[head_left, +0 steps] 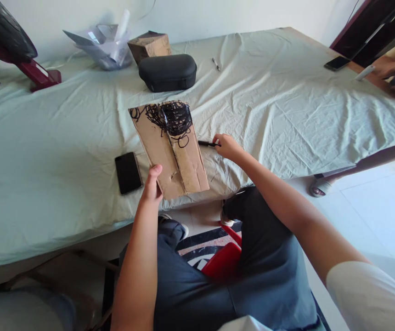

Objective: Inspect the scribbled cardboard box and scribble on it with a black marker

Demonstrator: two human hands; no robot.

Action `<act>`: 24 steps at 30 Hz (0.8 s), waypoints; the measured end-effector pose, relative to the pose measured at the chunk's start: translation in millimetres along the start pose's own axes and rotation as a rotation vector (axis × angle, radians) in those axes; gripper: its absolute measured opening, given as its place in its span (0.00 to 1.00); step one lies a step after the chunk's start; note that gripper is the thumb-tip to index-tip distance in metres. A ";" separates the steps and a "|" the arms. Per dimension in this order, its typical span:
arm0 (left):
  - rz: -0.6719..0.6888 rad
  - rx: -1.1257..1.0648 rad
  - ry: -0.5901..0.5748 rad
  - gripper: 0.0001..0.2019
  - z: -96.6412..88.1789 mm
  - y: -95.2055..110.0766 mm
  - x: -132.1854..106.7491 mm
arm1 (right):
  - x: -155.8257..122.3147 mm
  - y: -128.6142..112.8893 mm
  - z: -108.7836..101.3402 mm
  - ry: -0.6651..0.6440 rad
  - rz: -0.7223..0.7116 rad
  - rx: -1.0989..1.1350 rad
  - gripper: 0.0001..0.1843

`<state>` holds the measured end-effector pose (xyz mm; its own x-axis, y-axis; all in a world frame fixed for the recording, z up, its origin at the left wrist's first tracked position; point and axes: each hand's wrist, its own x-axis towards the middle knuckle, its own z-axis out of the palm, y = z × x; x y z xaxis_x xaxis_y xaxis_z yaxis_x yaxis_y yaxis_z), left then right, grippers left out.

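My left hand (pixel 154 183) grips the lower left edge of a cardboard box (pixel 170 163), thumb on its front face. Black scribbles cover the upper part of that face, and a seam runs down its middle. To the right of the box, the fingers of my right hand (pixel 225 145) pinch a black marker (pixel 207 143). The marker points left toward the box's right side; whether its left end touches the box I cannot tell. A black phone (pixel 129 173) lies on the cloth just left of my left hand.
A pale green cloth (pixel 63 147) covers the table. Toward the back are a black case (pixel 167 72), a small cardboard box (pixel 152 44), a clear plastic basket (pixel 105 48) and a pen (pixel 216 64). Another phone (pixel 337 63) lies at right, near another person's hands (pixel 386 66).
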<state>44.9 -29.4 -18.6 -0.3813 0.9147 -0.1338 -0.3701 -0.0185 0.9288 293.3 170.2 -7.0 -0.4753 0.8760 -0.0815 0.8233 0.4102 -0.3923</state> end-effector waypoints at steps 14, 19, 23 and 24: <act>0.117 -0.023 0.084 0.30 -9.5 -4.0 7.5 | 19.0 -28.4 40.6 0.120 -0.049 0.012 0.21; 0.100 0.006 0.048 0.30 -10.4 -6.2 9.3 | 43.3 -19.8 36.1 0.358 -0.108 0.396 0.11; 0.095 0.009 0.033 0.30 -9.8 -6.0 9.4 | 50.4 -12.8 30.1 0.457 -0.079 1.000 0.10; 0.091 0.009 0.032 0.30 -9.6 -5.9 9.3 | 49.3 -12.9 29.2 0.437 -0.076 1.123 0.13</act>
<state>35.4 -24.7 -28.6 -0.4398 0.8962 -0.0590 -0.3252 -0.0976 0.9406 250.2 200.8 -32.8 -0.1871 0.9600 0.2082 -0.0340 0.2055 -0.9781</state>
